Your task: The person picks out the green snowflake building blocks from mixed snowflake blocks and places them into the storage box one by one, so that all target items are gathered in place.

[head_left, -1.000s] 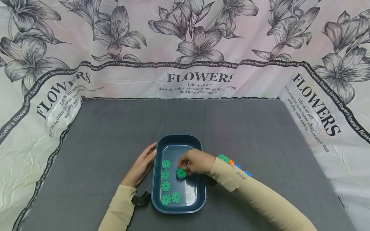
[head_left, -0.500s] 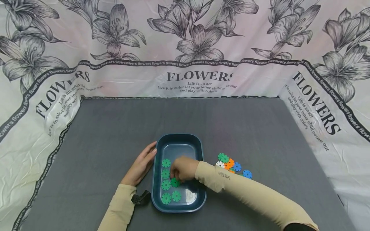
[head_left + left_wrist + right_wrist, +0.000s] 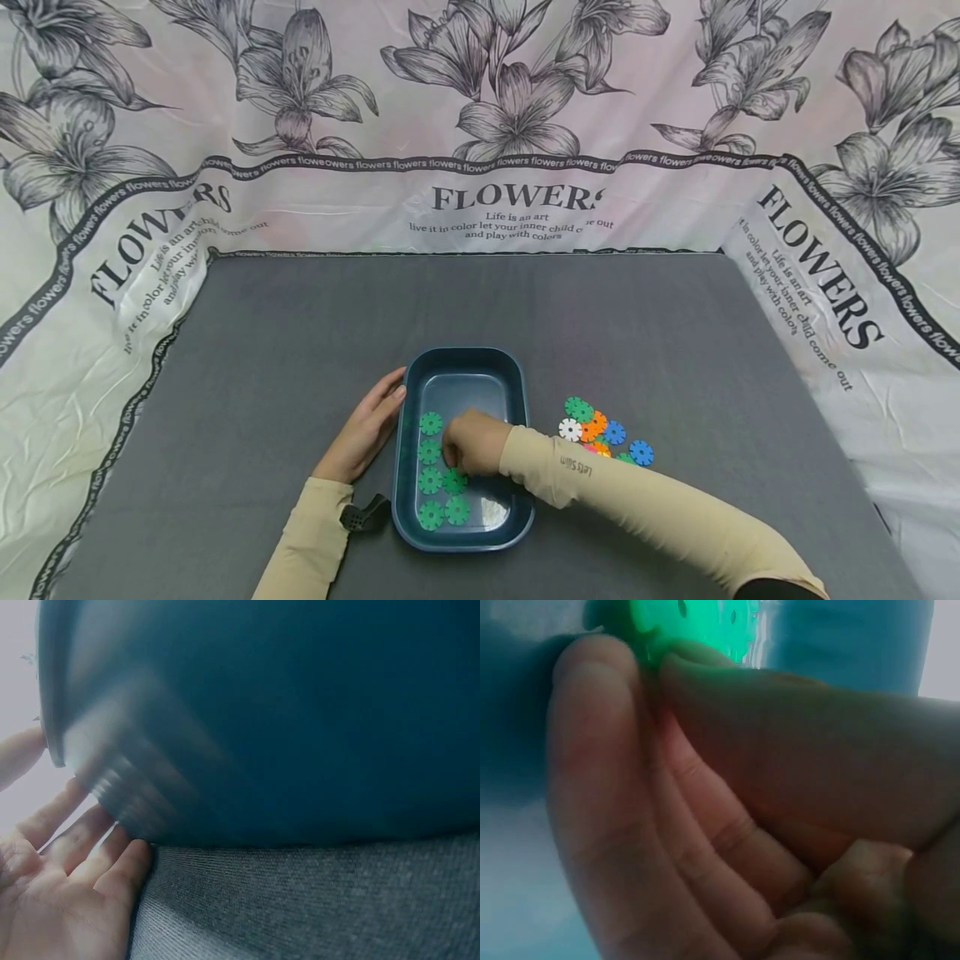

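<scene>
A dark blue tray (image 3: 463, 542) stands on the grey cloth with several green notched discs (image 3: 431, 515) in its left part. Against the tray's outer left wall rests my left hand (image 3: 363, 433); in the left wrist view the fingertips (image 3: 124, 874) touch the side and the thumb is at the rim. My right hand (image 3: 476, 443) is inside the tray with curled fingers. Thumb and forefinger pinch the edge of a green disc (image 3: 454, 482), which lies in a second column beside the left one. The right wrist view shows this disc (image 3: 701, 626) at the fingertips, partly hidden.
To the right of the tray lies a loose group of discs: green (image 3: 579, 409), orange (image 3: 595, 425), white (image 3: 570, 430), blue (image 3: 641, 452) and others. The right forearm (image 3: 637, 487) hides part of them. A white flower-printed sheet (image 3: 480, 208) walls the table's back and sides.
My right hand has carried the green disc left and toward the front, down beside the left column. The hand has since shifted only slightly. My left hand stays at the tray.
</scene>
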Demonstrator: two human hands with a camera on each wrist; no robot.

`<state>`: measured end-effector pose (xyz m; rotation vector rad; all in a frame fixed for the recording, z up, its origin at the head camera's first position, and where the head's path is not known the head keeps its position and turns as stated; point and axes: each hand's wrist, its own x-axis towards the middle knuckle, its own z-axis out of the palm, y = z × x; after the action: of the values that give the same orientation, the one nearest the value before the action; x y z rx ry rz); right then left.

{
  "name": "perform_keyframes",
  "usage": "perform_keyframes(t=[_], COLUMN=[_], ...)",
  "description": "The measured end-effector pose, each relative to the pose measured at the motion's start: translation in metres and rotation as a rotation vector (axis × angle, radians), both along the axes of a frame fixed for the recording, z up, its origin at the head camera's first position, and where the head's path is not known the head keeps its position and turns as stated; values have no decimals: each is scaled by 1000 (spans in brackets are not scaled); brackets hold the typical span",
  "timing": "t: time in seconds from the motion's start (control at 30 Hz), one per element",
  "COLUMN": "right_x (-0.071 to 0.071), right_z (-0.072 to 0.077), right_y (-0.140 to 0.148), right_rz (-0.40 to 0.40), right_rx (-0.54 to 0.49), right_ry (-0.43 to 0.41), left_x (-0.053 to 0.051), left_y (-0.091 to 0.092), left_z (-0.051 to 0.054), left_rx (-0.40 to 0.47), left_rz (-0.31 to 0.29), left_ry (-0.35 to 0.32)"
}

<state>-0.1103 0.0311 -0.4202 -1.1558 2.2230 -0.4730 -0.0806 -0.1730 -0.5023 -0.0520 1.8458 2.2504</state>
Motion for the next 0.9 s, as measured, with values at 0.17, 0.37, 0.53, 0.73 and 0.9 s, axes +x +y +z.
perform_keyframes(t=[0.17,0.37,0.53,0.73,0.9], right_x=[0,-9,-19,-28,-29], right_z=[5,28,53,45,24], right_y=[2,26,72,126,154], right_rz=[-36,-73,-198,-420,-539], right_rx=[47,-77,-246,-245,-160], right_ry=[0,-60,-75,13,52], left_x=[-1,-2,-1,0,0], left_y=[0,1,1,0,0], left_z=[1,1,1,1,0], left_rx=[0,-7,-12,-23,-34], left_rz=[4,13,10,16,10], left_ry=[-10,-27,-27,-29,-30])
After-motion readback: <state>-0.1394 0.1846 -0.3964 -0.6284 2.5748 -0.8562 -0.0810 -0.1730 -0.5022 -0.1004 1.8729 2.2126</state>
